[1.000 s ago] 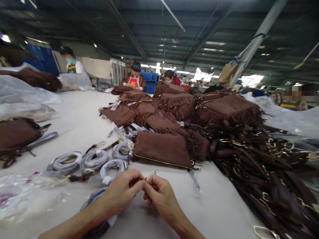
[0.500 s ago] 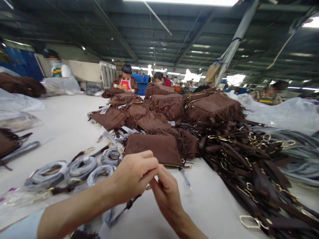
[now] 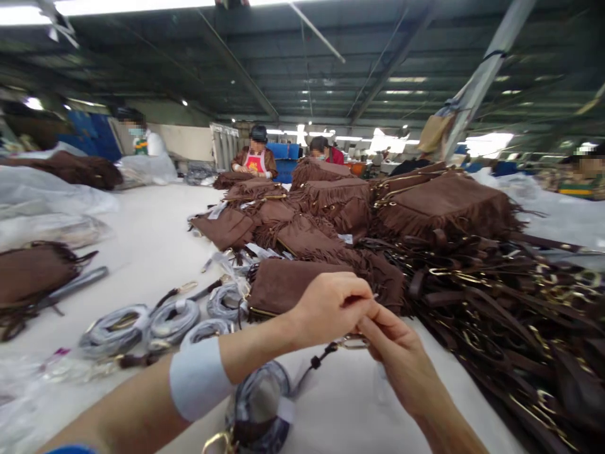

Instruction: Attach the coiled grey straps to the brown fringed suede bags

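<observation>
My left hand (image 3: 335,307) and my right hand (image 3: 401,353) meet fingertip to fingertip above the table. From the right fingers a gold clip (image 3: 354,342) sticks out, fixed to a dark strap end that runs down to a coiled strap (image 3: 262,403) in clear grey wrapping. The left fingers are pinched together, and what is between them is hidden. Right behind my hands lies a brown suede bag (image 3: 288,287) with fringe and a gold zip, partly covered by my left hand. A second gold clip (image 3: 217,443) lies at the front edge of the coil.
More fringed brown bags (image 3: 331,195) are heaped behind. On the right spreads a pile of dark straps (image 3: 477,302) with gold hardware. Wrapped strap coils (image 3: 113,328) and a brown bag (image 3: 33,277) lie left on the white table (image 3: 155,221). Co-workers (image 3: 255,154) sit beyond.
Both hands have shifted right in view, still joined at the fingers. The gold clip and the coiled strap now show more clearly below them. The whole scene has slid rightward.
</observation>
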`<state>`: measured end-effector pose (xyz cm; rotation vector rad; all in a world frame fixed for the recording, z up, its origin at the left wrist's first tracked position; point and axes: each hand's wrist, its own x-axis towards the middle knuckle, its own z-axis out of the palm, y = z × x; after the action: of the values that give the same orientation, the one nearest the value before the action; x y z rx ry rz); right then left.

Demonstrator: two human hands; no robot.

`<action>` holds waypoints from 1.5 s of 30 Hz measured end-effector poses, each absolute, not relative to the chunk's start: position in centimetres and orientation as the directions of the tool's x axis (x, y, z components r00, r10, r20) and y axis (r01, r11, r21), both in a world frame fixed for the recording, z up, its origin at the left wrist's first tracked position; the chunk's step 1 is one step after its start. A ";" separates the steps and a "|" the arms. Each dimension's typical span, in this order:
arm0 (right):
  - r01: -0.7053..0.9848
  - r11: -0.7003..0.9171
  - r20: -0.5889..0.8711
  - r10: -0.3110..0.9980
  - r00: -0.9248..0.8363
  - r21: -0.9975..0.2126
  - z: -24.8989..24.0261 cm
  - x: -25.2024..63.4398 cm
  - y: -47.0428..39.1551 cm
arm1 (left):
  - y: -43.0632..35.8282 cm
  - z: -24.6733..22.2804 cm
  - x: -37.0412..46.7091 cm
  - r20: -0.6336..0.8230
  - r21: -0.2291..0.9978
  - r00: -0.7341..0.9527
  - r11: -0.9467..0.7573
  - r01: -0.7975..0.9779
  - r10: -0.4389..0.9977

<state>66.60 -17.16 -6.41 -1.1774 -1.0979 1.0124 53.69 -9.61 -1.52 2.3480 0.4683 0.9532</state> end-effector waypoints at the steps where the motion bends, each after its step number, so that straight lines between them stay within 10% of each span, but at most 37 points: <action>1: -0.018 0.106 0.101 0.979 0.174 -0.994 -6.5 66.8 -17.1 | -9.6 -1.7 54.0 0.532 0.601 0.689 -0.793 0.103 0.492; 9: -0.128 0.015 -0.001 0.992 0.123 -0.992 -7.4 68.0 -16.8 | -7.2 -3.7 50.5 0.405 0.563 0.747 -0.787 0.250 0.527; 15: -0.327 -0.039 -0.045 0.999 0.011 -0.944 -5.9 69.9 -18.1 | -4.4 -7.7 46.8 0.131 0.036 0.862 -0.872 0.489 0.489; 18: -0.343 -0.071 -0.070 0.997 -0.016 -0.936 -6.0 69.9 -18.1 | -3.3 -8.7 46.6 0.122 -0.021 0.841 -0.846 0.532 0.526; 26: 0.308 0.005 -0.034 0.992 -0.119 -0.951 -8.2 68.0 -16.2 | -0.9 -4.6 47.5 0.228 0.201 0.722 -0.757 0.622 0.653; 30: 0.542 0.209 0.208 0.976 -0.063 -0.814 -9.3 67.0 -15.7 | -0.7 -3.8 47.5 0.240 0.279 0.693 -0.732 0.621 0.679; 35: 0.582 0.496 0.473 0.857 -0.206 -0.645 -10.1 65.1 -16.0 | -0.2 -5.6 47.8 0.244 0.525 0.584 -0.612 0.591 0.774; 45: 0.736 0.300 0.422 0.906 -0.022 -0.607 -11.5 62.7 -13.9 | 1.5 -11.6 48.9 -0.042 0.902 0.425 -0.149 0.406 0.904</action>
<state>62.72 -13.89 -11.52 -1.4784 -1.7964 0.2784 48.86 1.47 -11.58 1.7424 1.1385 0.6668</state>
